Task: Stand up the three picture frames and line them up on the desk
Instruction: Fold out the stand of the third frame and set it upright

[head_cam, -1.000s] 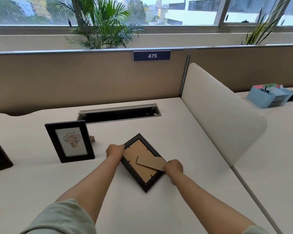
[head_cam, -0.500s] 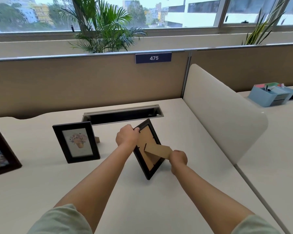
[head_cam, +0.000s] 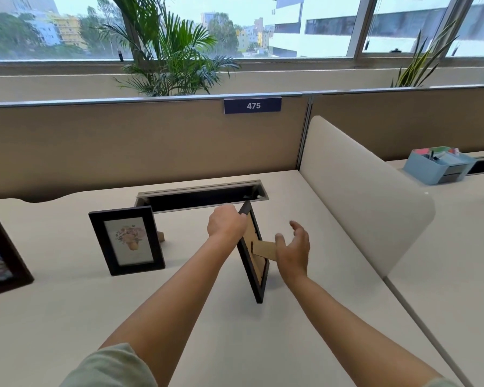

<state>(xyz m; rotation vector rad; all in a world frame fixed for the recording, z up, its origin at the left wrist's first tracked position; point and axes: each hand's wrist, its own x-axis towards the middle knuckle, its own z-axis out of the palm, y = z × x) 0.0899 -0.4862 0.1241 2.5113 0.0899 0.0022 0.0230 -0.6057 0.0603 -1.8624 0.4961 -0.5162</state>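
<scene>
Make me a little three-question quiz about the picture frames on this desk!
1. True or false: the black-framed flower picture stands upright on the white desk.
2. Which hand grips the top of the black frame with the brown cardboard back? A) left hand B) right hand
3. Fill in: the blue sign on the beige partition reads ___.

Key: 1 true; 2 A; 3 475.

Left hand [head_cam: 226,225] grips the upright black frame [head_cam: 254,263]; right hand [head_cam: 293,251] hovers open beside its stand [head_cam: 264,249].
</scene>
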